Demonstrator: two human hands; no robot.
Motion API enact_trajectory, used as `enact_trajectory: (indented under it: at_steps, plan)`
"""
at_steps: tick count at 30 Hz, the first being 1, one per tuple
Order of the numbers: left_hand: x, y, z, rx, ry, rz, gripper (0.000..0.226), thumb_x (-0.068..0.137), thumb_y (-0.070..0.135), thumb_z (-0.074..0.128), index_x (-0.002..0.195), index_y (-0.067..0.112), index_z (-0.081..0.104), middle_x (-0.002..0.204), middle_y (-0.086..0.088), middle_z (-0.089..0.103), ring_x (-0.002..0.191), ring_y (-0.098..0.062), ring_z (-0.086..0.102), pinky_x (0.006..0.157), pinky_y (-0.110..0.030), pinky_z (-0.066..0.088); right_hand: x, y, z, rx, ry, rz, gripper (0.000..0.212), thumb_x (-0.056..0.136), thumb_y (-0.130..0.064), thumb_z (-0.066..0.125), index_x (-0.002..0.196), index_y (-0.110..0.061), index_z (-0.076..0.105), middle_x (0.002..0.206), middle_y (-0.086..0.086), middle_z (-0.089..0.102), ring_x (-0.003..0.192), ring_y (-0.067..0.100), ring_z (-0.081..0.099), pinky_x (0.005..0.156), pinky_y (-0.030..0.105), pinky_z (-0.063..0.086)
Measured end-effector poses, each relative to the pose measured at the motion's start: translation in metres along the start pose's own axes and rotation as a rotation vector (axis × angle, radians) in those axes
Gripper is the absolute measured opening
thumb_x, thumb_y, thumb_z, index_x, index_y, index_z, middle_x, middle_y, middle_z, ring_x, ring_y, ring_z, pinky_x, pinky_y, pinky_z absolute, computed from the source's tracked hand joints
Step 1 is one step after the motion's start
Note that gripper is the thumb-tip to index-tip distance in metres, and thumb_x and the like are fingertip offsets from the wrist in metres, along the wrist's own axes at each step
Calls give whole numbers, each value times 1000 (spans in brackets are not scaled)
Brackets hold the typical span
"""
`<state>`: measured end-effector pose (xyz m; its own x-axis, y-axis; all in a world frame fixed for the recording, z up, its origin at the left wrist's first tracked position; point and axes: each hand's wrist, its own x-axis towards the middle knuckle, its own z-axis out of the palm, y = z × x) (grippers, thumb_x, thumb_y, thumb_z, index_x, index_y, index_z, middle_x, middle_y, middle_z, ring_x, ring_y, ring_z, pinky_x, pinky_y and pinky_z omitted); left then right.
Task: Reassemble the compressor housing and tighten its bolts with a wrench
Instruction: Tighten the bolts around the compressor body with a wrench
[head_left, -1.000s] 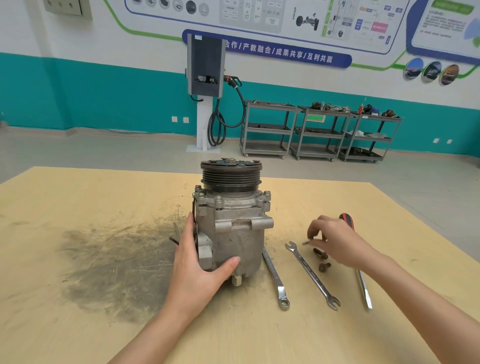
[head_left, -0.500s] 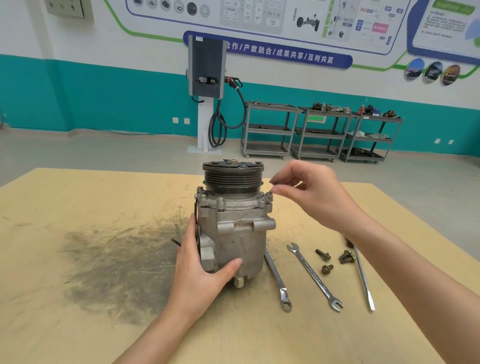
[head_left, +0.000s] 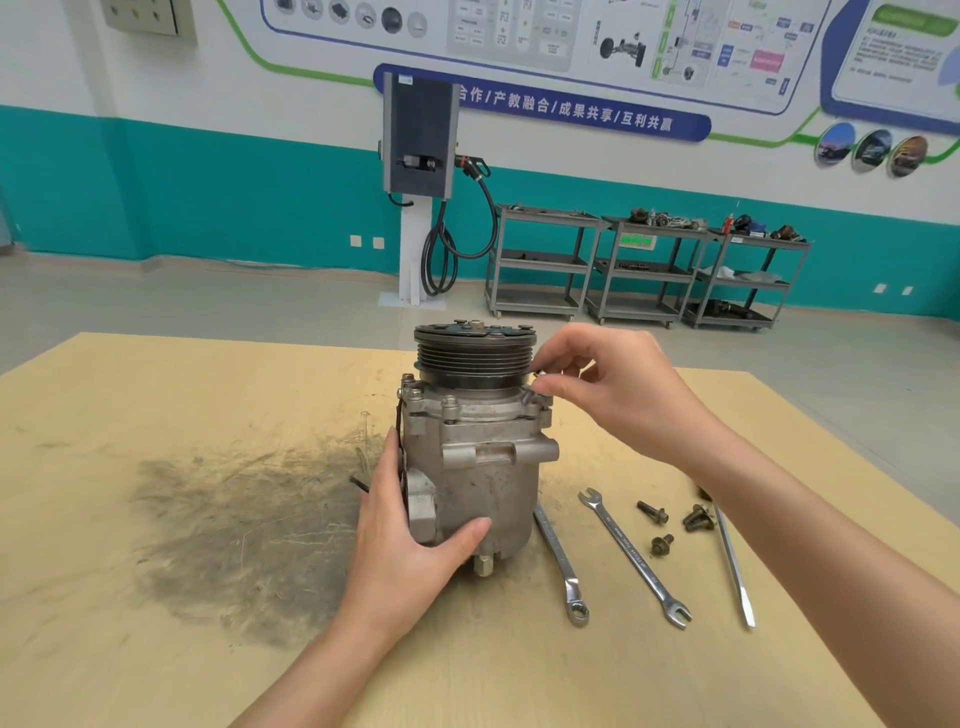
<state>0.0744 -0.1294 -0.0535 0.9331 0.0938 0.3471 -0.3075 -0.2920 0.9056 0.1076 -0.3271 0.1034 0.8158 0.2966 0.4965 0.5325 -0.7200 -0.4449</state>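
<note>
A grey metal compressor (head_left: 483, 467) stands upright on the wooden table (head_left: 156, 405), its black ribbed pulley (head_left: 475, 356) on top. My left hand (head_left: 410, 551) grips the lower left side of the housing, thumb across the front. My right hand (head_left: 608, 389) pinches a bolt (head_left: 537, 375) at the right corner of the top flange, just under the pulley. Other bolts (head_left: 449, 407) sit in the flange. To the right of the compressor lie two wrenches (head_left: 561, 566) (head_left: 636, 556) and three loose bolts (head_left: 662, 527).
A long screwdriver (head_left: 732, 566) lies right of the loose bolts, partly under my right forearm. A dark greasy smear (head_left: 234, 525) covers the table left of the compressor. Grey shelf carts (head_left: 644, 270) and a charging post (head_left: 418, 171) stand by the far wall.
My right hand picked up a bolt from the table beside the wrenches, carried it up to the compressor's top right flange corner and lowered it there. My left hand kept its grip.
</note>
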Motion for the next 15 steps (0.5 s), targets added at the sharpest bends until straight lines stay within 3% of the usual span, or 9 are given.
enact_trajectory:
  at_steps: [9,15]
  plan:
    - [0,0,0,3,0,-1,115,67,42,86,151,48,7,150,31,26,145,-6,24,119,-45,26,4,-2,0,-60,-24,-3,11,85,-23,72,96,-25,72,83,-17,66,80,0,58,69,13,46]
    - [-1,2,0,-2,-4,-3,116,68,42,86,153,44,8,155,25,26,145,-7,24,119,-47,27,3,-3,2,-54,-23,8,11,83,-26,73,92,-30,68,79,-17,65,78,-1,58,68,10,44]
